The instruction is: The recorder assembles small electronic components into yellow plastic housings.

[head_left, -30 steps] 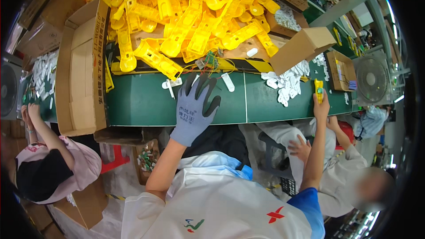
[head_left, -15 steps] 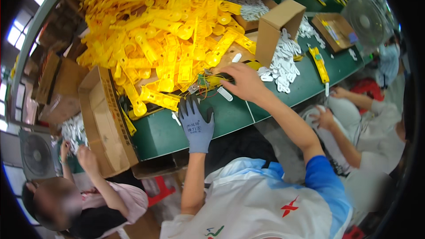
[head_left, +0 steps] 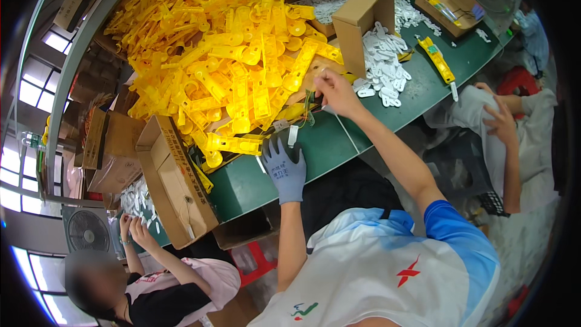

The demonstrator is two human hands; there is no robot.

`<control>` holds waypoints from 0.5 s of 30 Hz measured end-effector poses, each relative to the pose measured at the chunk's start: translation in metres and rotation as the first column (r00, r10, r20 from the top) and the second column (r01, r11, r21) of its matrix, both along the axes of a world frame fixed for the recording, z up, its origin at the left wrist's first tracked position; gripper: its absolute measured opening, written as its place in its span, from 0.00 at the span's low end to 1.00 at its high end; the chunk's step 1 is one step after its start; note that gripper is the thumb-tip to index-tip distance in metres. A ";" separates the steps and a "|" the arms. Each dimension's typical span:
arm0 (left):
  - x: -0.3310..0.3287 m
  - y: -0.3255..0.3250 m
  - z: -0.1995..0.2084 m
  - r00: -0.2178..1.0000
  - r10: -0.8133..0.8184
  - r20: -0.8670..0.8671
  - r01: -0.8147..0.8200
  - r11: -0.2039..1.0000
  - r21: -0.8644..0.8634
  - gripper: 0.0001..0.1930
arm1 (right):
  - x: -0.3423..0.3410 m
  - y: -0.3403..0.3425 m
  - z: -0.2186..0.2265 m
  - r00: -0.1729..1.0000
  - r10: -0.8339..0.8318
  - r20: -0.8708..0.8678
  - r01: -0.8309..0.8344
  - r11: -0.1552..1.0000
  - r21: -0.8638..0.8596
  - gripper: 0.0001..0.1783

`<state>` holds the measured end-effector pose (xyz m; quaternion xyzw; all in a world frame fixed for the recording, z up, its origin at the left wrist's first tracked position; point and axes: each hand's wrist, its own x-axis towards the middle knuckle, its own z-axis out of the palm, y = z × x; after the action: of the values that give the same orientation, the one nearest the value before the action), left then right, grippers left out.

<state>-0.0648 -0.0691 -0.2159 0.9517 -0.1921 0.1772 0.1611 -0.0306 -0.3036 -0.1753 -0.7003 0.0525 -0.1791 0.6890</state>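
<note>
My left hand (head_left: 283,169), in a grey-blue glove, lies at the table's edge with its fingers stretched out and apart. Its fingertips reach a small metal piece (head_left: 281,125) and the end of a yellow plastic housing (head_left: 233,144). My bare right hand (head_left: 339,94) is raised just to the right, thumb and fingers pinched together. Whatever is between those fingertips is too small to make out. Thin wires (head_left: 311,116) and a little green board show just below and left of it. A white plastic piece (head_left: 293,136) lies between my hands.
Yellow housings (head_left: 242,54) are heaped across the far left. White parts (head_left: 382,66) spill beside an upright cardboard box (head_left: 358,21). One assembled yellow unit (head_left: 437,60) lies on the right. An open carton (head_left: 175,181) stands at left. Co-workers sit on both sides.
My right hand has lifted a little off the wires and closed from spread fingers into a pinch. My left hand stays by the metal piece. The whole view has turned slightly.
</note>
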 end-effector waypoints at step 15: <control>0.043 -0.015 0.064 0.998 -0.042 -0.043 -0.012 0.568 -0.823 0.09 | 0.019 -0.015 0.033 1.000 -0.011 -0.015 0.013 0.990 0.140 0.14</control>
<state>-0.0218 -0.0846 -0.1516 0.7710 -0.0912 0.2172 0.5917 -0.0119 -0.3189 -0.1425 -0.6511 0.0741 -0.1742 0.7350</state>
